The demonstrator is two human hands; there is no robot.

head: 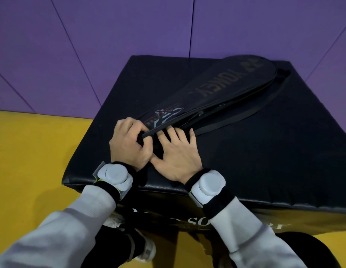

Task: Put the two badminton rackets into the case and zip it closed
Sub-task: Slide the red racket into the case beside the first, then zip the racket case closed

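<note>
Left hand (129, 144) curled, fingers (138, 126) pinching the case (216, 88) at its narrow end. Right hand (176, 153) flat alongside, fingers (180, 132) spread wide, pressing down on the black padded block (265, 151).

A gym or sports hall: purple padded wall (129, 26) behind a black foam box (265, 151), yellow floor (32, 151) beside it.

Dim, even overhead light; no hard shadows, only soft shading under the hands mid-frame. Dull sheen along the near edge of the black padded block (245, 167), no real glare. Strong wide-angle bending at the frame edges; sleeves at the bottom corners look soft, centre sharp.
</note>
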